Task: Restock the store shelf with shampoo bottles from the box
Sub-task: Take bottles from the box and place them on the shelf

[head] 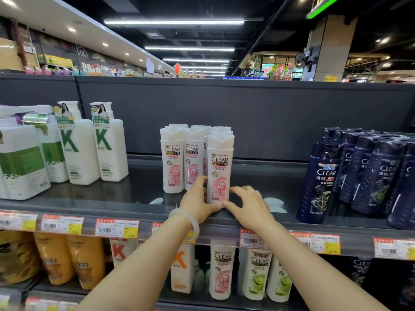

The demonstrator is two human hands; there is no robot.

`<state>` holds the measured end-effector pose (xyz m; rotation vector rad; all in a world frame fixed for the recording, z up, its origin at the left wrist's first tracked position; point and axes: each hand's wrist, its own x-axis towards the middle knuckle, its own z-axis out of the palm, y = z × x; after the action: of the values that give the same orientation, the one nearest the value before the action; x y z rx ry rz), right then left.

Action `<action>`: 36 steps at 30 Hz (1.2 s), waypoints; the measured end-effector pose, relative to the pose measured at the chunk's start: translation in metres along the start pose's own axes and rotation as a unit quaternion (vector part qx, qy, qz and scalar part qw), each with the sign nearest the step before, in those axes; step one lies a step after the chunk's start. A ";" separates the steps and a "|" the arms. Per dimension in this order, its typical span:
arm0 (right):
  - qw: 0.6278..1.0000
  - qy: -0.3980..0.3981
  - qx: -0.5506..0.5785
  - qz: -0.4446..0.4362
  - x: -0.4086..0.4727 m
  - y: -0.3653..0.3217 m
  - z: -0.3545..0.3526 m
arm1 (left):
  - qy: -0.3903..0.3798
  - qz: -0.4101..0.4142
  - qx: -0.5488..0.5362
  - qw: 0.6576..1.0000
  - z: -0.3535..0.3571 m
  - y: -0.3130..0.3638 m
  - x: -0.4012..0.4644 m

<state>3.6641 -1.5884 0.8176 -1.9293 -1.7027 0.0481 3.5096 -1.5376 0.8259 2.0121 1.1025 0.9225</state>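
A white and pink CLEAR shampoo bottle stands upright at the front of the dark shelf. My left hand, with a pale bangle on its wrist, holds the bottle's base from the left, fingers curled behind it. My right hand is at the base from the right, its arched index fingertip touching the bottle and its thumb meeting my left thumb in front. Behind stands a group of several matching bottles. No box is in view.
White pump bottles with a green K stand at the shelf's left. Dark blue CLEAR bottles fill the right. Bare shelf lies on both sides of the pink group. Price tags line the shelf edge, with more bottles on the shelf below.
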 end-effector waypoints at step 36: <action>0.757 -0.373 -0.159 -0.513 -0.364 -0.329 0.274 | 0.101 -0.568 0.396 0.715 -0.168 -0.190 -0.574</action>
<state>3.1918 -1.8085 0.6069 -0.8815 -3.2833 0.1276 3.0649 -1.9257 0.6114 1.2040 2.7096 -0.0686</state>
